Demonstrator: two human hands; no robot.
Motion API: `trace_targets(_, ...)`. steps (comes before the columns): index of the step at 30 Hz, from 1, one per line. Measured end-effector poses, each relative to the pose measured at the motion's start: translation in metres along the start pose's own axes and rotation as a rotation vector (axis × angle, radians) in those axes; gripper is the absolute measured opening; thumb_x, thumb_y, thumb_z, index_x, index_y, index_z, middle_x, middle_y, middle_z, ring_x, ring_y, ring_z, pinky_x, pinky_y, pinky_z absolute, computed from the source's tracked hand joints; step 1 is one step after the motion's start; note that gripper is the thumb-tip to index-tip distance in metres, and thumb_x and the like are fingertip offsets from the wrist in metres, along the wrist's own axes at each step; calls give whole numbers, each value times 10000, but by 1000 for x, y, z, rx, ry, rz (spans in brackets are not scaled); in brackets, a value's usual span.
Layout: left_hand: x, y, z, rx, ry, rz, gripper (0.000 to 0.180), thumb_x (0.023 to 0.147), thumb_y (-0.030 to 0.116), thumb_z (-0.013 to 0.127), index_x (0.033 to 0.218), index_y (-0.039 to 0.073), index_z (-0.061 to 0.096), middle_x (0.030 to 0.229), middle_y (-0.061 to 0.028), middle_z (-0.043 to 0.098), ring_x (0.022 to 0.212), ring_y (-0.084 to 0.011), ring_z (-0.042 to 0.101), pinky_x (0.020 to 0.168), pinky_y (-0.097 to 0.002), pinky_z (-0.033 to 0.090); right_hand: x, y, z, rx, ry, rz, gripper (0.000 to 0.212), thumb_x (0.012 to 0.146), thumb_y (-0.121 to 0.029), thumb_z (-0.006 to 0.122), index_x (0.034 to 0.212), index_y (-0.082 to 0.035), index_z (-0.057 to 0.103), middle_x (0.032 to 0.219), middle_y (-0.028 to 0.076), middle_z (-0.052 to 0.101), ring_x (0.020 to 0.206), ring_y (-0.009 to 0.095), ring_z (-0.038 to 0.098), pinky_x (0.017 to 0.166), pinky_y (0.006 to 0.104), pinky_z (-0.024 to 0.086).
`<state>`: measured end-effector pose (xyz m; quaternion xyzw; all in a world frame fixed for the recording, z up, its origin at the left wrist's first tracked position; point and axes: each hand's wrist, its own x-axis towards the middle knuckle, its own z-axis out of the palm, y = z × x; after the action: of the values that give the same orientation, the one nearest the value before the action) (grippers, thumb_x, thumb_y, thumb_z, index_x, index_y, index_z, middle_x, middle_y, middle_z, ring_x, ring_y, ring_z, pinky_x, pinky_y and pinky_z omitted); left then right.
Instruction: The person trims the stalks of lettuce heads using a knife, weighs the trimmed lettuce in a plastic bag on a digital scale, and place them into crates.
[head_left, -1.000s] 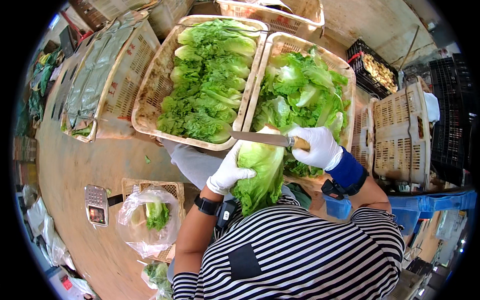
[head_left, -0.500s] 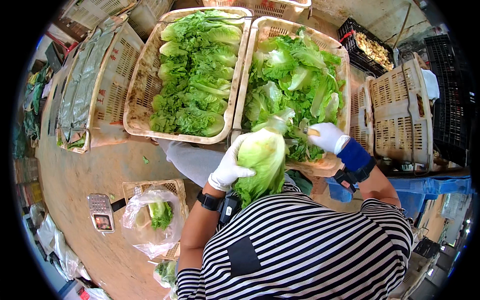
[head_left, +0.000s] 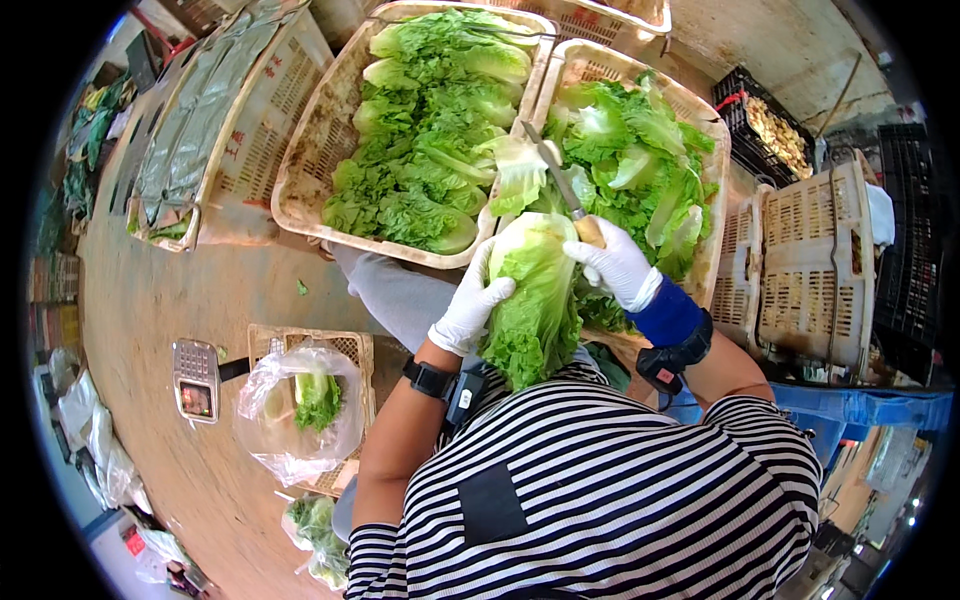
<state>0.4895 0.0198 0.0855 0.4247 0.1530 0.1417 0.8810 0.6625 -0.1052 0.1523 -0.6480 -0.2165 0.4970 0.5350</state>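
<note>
My left hand [head_left: 472, 308], in a white glove, wraps round the left side of a pale green lettuce head [head_left: 535, 300]. The head is held in front of my chest, its leafy end toward me. My gloved right hand [head_left: 618, 266] grips a knife [head_left: 568, 185] by its wooden handle, with the blade angled away and to the left. My right fingers also press at the lettuce's right side. A pale leaf [head_left: 520, 178] hangs by the blade, over the rims of two crates; whether it is attached to anything cannot be told.
The left crate [head_left: 300, 190] holds rows of lettuce heads; the right crate [head_left: 712, 210] holds loose leaves. At lower left, a plastic bag with lettuce [head_left: 300, 410] sits on a basket [head_left: 345, 345] beside a scale [head_left: 196, 381]. Stacked crates [head_left: 815, 270] stand to the right.
My right hand has moved left against the lettuce, and the knife blade now shows. A pale leaf has come away beyond the head. My view has shifted a little.
</note>
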Motion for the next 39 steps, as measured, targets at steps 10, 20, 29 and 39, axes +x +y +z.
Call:
trace_targets(10, -2, -23, -9, -218, 48, -119, 518, 849, 223, 566, 1306, 72, 375, 1233, -38, 474, 1121, -141, 457, 965, -296, 371, 27, -9, -81, 723, 289, -358, 155, 915, -276, 492, 867, -140, 547, 657, -49, 503, 490, 57, 393, 478, 197, 345)
trace_targets(20, -20, -20, -51, -713, 332, -56, 486, 876, 439, 445, 1168, 58, 522, 1075, -83, 607, 954, -215, 591, 839, -367, 493, -7, 177, -40, 972, 207, 702, 378, 878, -435, 507, 792, -67, 519, 477, -60, 353, 388, 81, 364, 365, 202, 320)
trace_targets(29, -25, -29, -75, -604, 380, -14, 614, 850, 581, 405, 1263, 131, 466, 1224, -70, 525, 1086, -237, 513, 929, -401, 432, -104, 152, -56, 663, 42, 886, 433, 886, -489, 467, 867, -61, 528, 468, -55, 312, 358, 58, 303, 305, 204, 238)
trace_targets(39, -10, -10, -41, -474, 373, 0, 457, 916, 380, 453, 1281, 106, 422, 1223, -55, 510, 1093, -186, 501, 932, -346, 418, -15, 69, -6, -7, -6, -106, 543, 864, -355, 584, 1272, -34, 426, 1232, 100, 489, 1113, 164, 434, 956, 314, 328)
